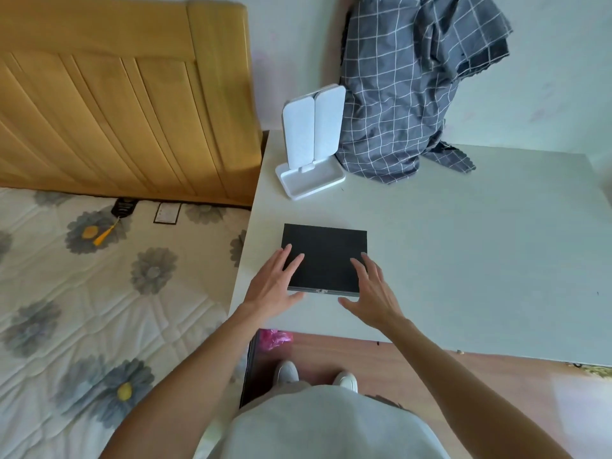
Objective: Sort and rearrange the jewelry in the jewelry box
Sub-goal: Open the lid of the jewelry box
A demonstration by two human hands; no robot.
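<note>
Bare left hand [276,283], right hand [372,294], flat matte-black rectangular jewelry box [326,256]

Both arms reach forward. The left hand [276,286] and the right hand [371,293] are flat, with fingers [291,260] straight and spread.

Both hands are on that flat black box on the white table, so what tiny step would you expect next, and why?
Probably lifting the lid. The flat black rectangular box lies closed on the white table, its small metal clasp facing the person. The left hand and right hand rest open at its near corners, and no jewelry shows yet.
</note>
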